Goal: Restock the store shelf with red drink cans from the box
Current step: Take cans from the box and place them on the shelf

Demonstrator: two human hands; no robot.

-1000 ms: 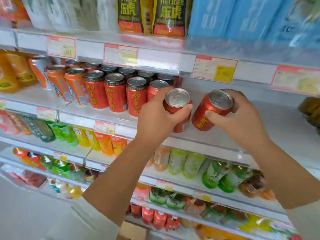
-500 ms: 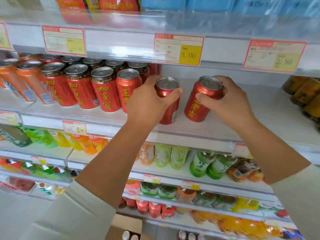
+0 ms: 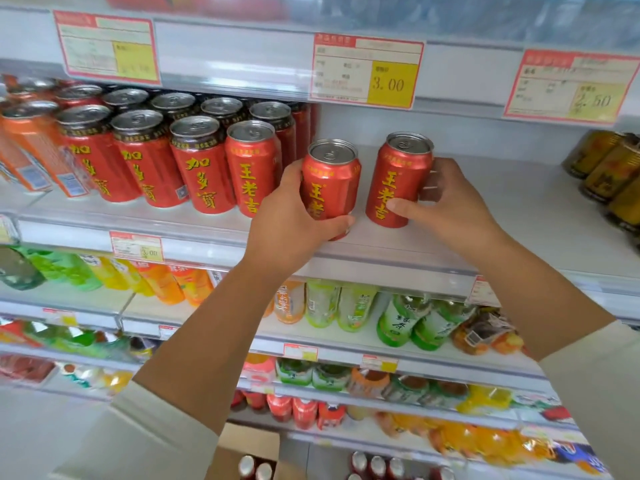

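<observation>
Stocked red cans (image 3: pixel 201 174) occupy the shelf (image 3: pixel 502 216) at left. The left hand (image 3: pixel 294 220) grips the left can (image 3: pixel 330 181) at the shelf front. The right hand (image 3: pixel 446 202) grips the right can (image 3: pixel 398 181), upright beside it. Shelf space further right remains unfilled. The box (image 3: pixel 249 441) below holds more cans.

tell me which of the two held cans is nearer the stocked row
The left can, gripped by the left hand, beside the row's end can; the right can, in the right hand, is farther right.
</observation>
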